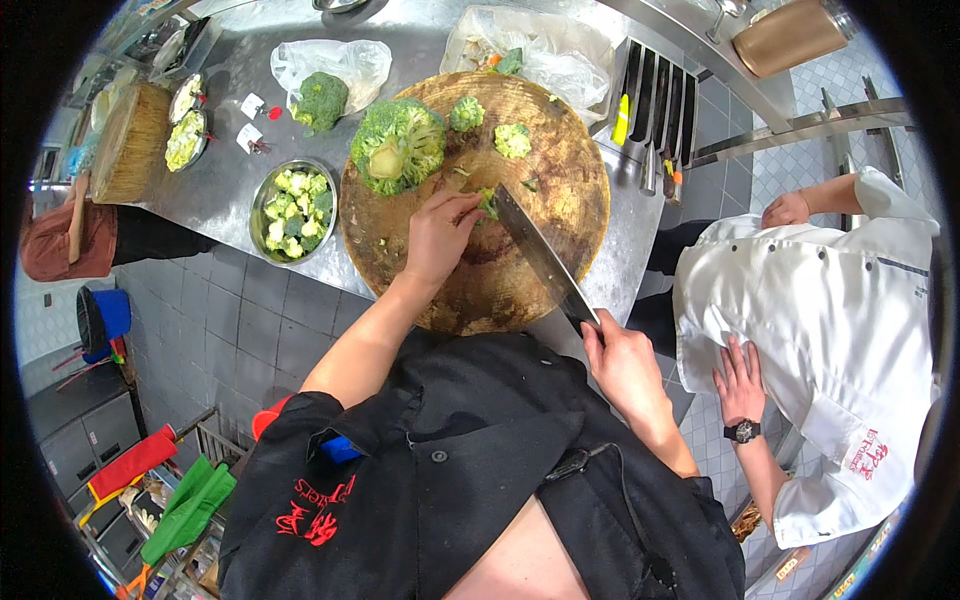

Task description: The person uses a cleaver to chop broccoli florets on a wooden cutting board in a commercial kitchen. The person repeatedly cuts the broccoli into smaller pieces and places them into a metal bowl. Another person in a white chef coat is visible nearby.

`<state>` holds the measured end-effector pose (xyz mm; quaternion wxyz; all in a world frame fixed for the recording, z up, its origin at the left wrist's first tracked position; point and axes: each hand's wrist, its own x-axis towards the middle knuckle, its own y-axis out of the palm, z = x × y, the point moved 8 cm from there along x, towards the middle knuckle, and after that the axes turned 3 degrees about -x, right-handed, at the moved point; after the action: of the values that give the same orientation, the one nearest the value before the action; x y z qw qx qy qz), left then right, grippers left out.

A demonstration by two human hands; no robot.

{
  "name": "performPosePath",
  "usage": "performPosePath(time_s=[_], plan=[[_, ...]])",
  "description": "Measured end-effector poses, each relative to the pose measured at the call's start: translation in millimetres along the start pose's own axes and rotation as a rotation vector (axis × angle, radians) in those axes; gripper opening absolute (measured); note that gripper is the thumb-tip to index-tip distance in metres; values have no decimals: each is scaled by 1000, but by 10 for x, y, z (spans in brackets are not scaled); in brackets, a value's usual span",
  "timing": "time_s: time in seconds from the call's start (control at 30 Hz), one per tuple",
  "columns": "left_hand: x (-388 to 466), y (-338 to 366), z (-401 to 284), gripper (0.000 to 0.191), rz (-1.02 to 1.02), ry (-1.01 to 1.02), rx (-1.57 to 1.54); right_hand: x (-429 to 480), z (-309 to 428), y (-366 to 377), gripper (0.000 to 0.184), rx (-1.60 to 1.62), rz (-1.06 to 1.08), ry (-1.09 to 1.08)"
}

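My left hand [444,229] pinches a small broccoli floret [488,202] on the round wooden chopping block [480,292]. In my right hand [622,360] is the handle of a cleaver [541,255], its blade tip right beside that floret. A large broccoli head [397,146] lies stem up at the block's left edge. Two cut florets, one green [466,113] and one paler [513,140], rest on the far part of the block, with small scraps nearby. Left of the block, a steel bowl [294,212] holds many cut florets.
Another broccoli head [320,101] sits by a plastic bag [360,67]. Behind the block is a bag-lined tub [555,56]; a knife rack [654,112] stands right. A co-worker in a white jacket [802,300] is close at right; another person [71,240] is far left.
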<state>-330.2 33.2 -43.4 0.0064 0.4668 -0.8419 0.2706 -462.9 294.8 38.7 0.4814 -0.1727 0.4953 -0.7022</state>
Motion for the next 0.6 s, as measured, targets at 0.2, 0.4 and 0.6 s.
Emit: performPosePath(time_s=[0.2, 0.4, 0.6], plan=[[44, -40, 223, 19, -17, -226, -121, 290, -109, 229, 23, 36, 92, -79], [-26, -106, 150, 25, 18, -176, -61, 344, -506, 327, 32, 331, 389, 206], [47, -13, -181, 45, -31, 66, -1, -58, -770, 297, 26, 606, 144, 453]])
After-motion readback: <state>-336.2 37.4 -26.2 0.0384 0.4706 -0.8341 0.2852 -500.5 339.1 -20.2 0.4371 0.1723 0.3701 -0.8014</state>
